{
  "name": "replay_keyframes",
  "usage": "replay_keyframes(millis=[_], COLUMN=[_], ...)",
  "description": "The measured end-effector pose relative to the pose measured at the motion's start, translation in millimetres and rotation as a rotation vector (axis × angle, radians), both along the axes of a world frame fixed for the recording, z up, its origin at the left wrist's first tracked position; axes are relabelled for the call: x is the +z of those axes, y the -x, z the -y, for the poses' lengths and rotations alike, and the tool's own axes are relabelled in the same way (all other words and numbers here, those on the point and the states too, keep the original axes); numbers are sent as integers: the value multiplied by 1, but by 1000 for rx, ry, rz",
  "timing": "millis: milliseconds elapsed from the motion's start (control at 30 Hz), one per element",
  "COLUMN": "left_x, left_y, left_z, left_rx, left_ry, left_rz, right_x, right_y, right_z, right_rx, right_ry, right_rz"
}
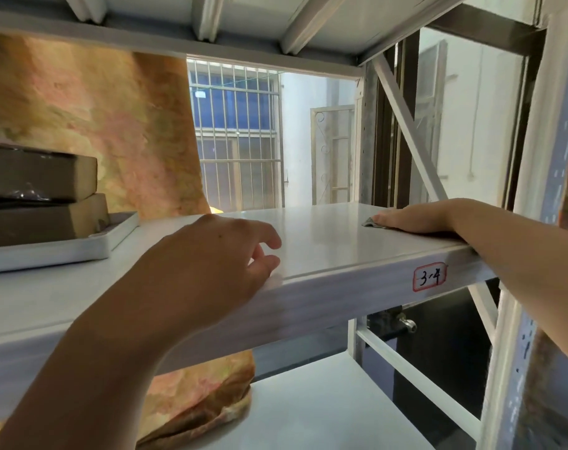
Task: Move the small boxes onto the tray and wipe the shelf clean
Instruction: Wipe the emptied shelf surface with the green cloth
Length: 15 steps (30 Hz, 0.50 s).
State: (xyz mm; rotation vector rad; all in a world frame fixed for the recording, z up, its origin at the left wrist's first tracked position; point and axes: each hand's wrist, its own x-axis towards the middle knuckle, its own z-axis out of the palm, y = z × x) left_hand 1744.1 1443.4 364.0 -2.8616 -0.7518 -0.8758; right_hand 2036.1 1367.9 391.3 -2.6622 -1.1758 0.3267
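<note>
2 small boxes [39, 196] stacked on the tray [49, 251] at far left of the shelf [324, 235]. Bare shelf running leftward from the right hand [415, 217], long axis left to right. Right hand flat, palm down, pressing a grey cloth [371, 222] near the right end. Left hand [211, 264] loosely open, empty, fingertips on the front edge, nearer the tray.

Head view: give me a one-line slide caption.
Two boxes stacked on the tray; right hand presses a cloth to the shelf, left hand at its edge.
</note>
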Motion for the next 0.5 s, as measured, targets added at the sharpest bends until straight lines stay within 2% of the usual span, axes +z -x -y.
replay_keyframes(millis=[333,500], left_x=[3,1], left_y=[26,31], left_z=[-11,-13], left_rx=[-56,-19], left_ry=[-13,-45], left_rz=[-54,-31], right_x=[0,0], right_y=[79,123], right_z=[-47,-78], right_rx=[264,348], right_ry=[58,89], right_rz=[93,1])
